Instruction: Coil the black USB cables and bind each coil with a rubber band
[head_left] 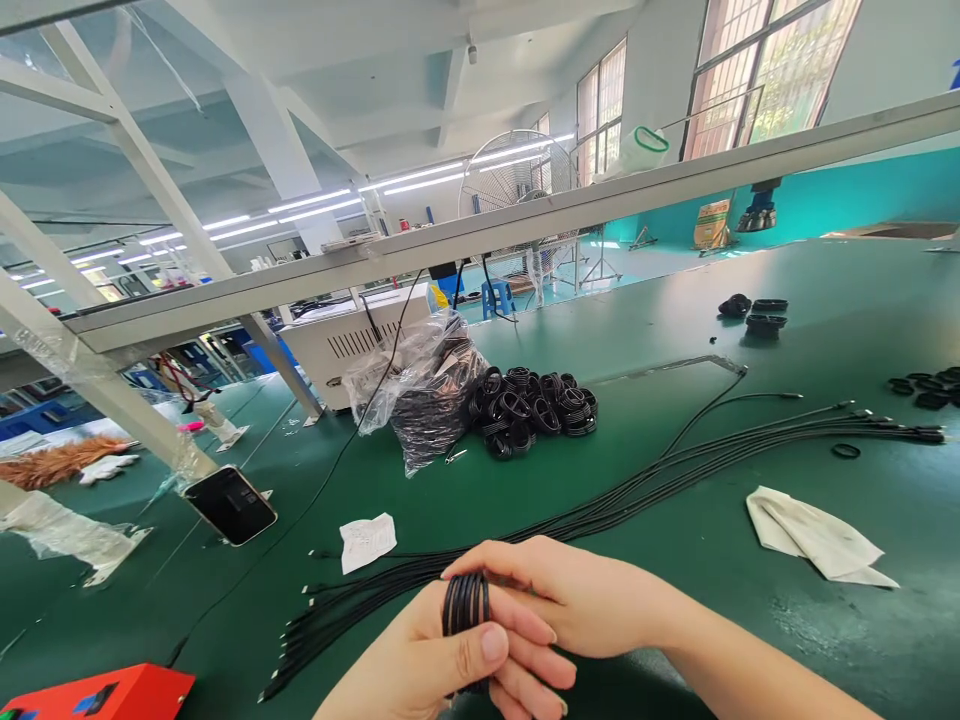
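Observation:
In the head view, a black cable coil wound in several close loops sits in my left hand. The left thumb presses on the loops, and the left fingers stretch to the right past them. My right hand comes in from the right and lies against the left fingers, its own fingers bent over the top and back of the coil. Part of the right fingers is hidden. Just behind both hands, a bundle of long straight black cables with small connectors at both ends runs across the green table.
Beyond the bundle are a pile of coiled cables and a clear plastic bag. A white cloth lies right, a paper slip and a phone left. A red box occupies the near left corner. A metal rail crosses above.

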